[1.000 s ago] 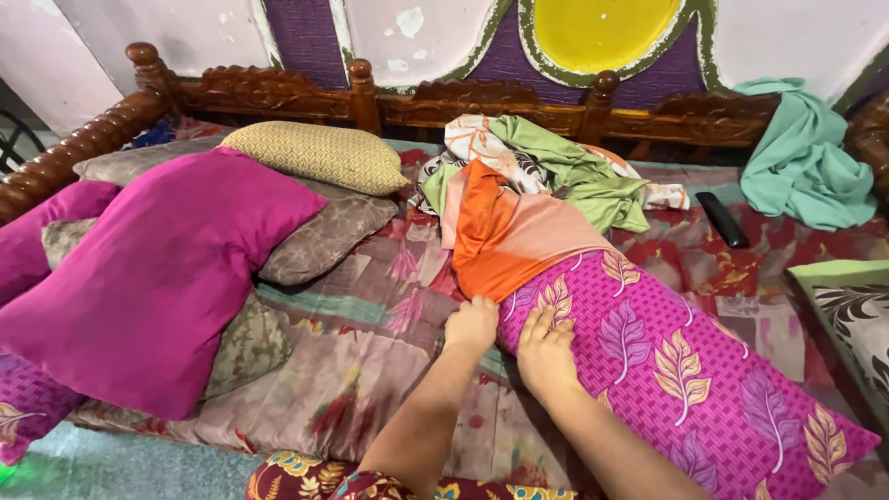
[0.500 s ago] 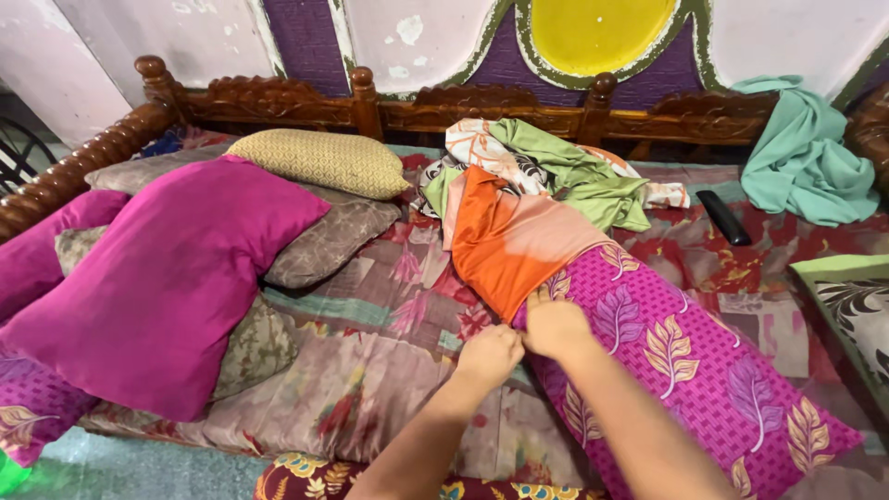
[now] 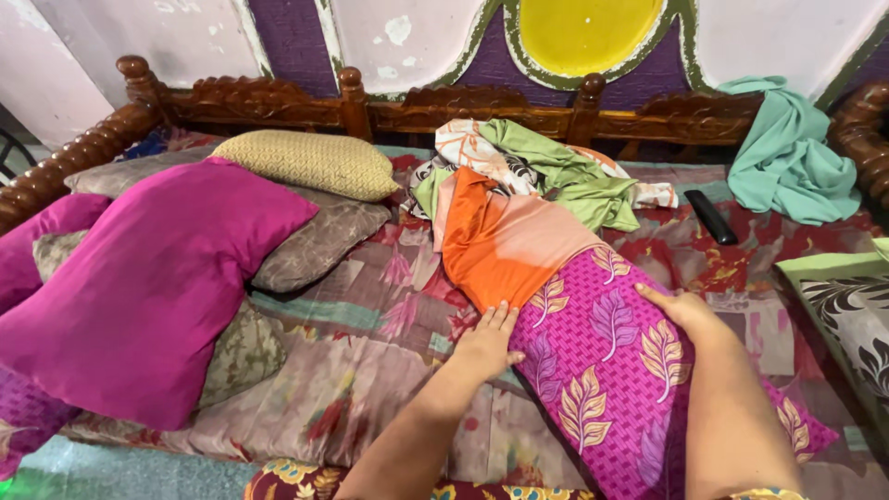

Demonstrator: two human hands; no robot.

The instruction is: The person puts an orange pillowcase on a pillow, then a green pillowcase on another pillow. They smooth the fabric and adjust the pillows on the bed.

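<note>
Right hand moved across the leaf-print pillow, fingertips hidden.

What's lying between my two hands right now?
In the head view, the purple leaf-print pillow spans the stretch: left hand rests at its near-left edge, right hand on its far-right side.

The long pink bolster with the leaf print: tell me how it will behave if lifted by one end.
The pink bolster looks plump and soft, so it would probably sag rather than stay stiff. Its rounded shape suggests it may roll on the bedspread if pushed sideways. The left hand and right hand rest flat on its sides, so it likely gives under pressure.
</note>
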